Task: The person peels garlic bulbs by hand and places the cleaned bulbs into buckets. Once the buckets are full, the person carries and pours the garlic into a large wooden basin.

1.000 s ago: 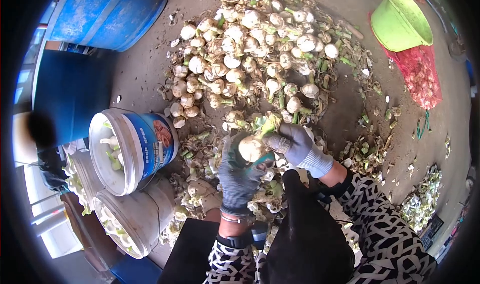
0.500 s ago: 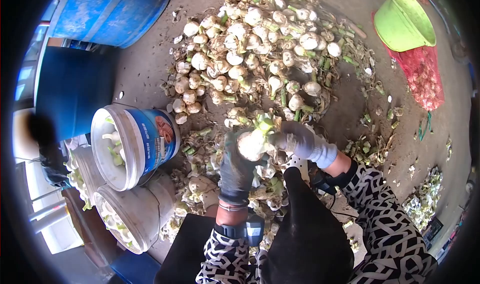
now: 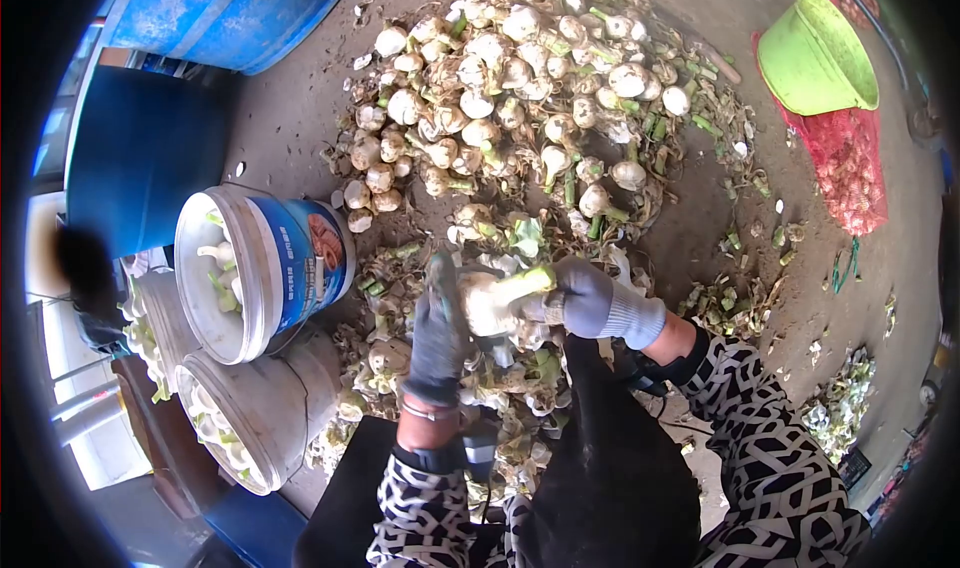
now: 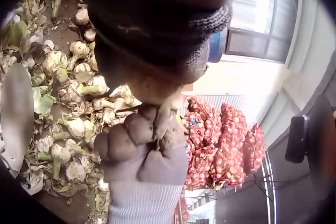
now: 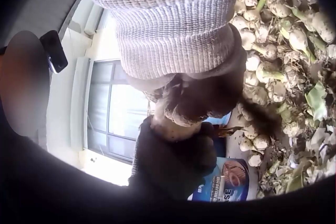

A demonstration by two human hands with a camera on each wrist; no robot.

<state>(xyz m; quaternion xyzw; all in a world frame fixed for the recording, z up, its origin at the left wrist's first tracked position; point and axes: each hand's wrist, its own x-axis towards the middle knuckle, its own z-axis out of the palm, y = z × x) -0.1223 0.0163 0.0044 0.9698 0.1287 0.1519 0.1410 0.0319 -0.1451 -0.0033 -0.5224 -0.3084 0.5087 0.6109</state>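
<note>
A single garlic bulb (image 3: 487, 303) is held above the floor litter, between 2 gloved hands. Its skin is off-white and dirt-smudged, rounded and plump. A pale green cut stalk (image 3: 527, 282) is seen projecting from it toward the right, so the bulb is laid roughly sideways. Part of its surface is covered by glove fingers on both sides.

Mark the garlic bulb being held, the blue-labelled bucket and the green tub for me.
garlic bulb (image 3: 487, 303), head view, on its white body between the gloves.
blue-labelled bucket (image 3: 305, 258), head view, on its blue side wall.
green tub (image 3: 805, 63), head view, on its inner wall.
</note>
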